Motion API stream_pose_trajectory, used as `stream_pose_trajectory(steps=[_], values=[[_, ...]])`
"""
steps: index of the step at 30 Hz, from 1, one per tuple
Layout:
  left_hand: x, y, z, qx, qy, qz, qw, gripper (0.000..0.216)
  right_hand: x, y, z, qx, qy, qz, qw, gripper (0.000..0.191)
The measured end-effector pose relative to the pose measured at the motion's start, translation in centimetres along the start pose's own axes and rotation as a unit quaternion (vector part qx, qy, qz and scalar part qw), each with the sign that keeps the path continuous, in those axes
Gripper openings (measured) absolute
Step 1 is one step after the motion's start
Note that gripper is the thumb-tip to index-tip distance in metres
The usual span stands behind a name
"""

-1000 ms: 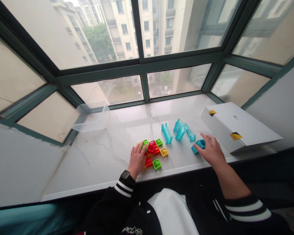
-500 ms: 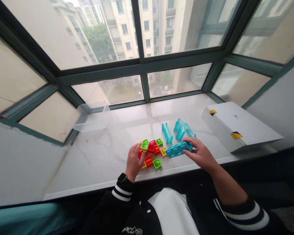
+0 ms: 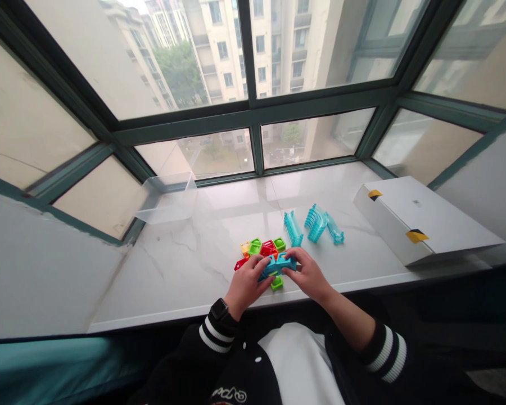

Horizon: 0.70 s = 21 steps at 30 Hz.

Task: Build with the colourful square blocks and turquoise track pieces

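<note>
Both your hands are at the front edge of the window sill (image 3: pixel 219 228), near its middle. The grip of your left hand (image 3: pixel 247 281) pinches the left end of the blue piece (image 3: pixel 285 262), and the grip of your right hand (image 3: pixel 311 274) pinches its right end. If this piece is one part or two joined, one cannot tell. It is in front of the coloured blocks (image 3: pixel 269 247), which your fingers partly cover. A green block (image 3: pixel 277 283) shows just below it, nearer to the front edge. Behind your right hand lie three turquoise tracks (image 3: pixel 316 223). The clear box (image 3: pixel 165 215) stands near the far left corner, the white box (image 3: pixel 436 216) at the right end.
</note>
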<state>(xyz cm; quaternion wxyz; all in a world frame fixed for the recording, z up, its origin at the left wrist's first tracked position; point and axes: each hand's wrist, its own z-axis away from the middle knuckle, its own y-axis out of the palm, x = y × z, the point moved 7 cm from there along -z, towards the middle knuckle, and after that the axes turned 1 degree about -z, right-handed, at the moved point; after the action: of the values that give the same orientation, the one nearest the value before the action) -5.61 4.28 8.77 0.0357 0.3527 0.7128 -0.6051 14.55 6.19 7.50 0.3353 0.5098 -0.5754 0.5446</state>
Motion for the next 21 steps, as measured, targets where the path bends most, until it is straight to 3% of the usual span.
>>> stream_pose_trajectory(steps=[4, 10, 15, 18, 21], values=[[1.4, -0.3, -0.3, -0.049, -0.055, -0.021, 0.997, 0.036, -1.4, -1.6, 0.0, -0.052, 0.007, 0.050, 0.997, 0.023], [0.4, 2.5, -1.0, 0.000, 0.007, -0.068, 0.998, 0.034, -4.1, -1.9, 0.0, -0.059, 0.029, 0.087, 0.994, 0.033], [0.3, 4.5, -1.2, 0.019, 0.010, -0.134, 0.991, 0.035, -4.9, -1.4, 0.2, -0.049, 0.030, 0.087, 0.995, 0.041], [0.6, 4.1, -1.0, 0.010, -0.007, -0.108, 0.994, 0.042, -5.3, -1.5, 0.4, -0.052, 0.035, 0.086, 0.994, 0.044], [1.2, 2.5, -0.5, -0.013, -0.015, -0.066, 0.998, 0.038, -5.6, -1.6, 0.5, -0.053, 0.034, 0.084, 0.994, 0.044]])
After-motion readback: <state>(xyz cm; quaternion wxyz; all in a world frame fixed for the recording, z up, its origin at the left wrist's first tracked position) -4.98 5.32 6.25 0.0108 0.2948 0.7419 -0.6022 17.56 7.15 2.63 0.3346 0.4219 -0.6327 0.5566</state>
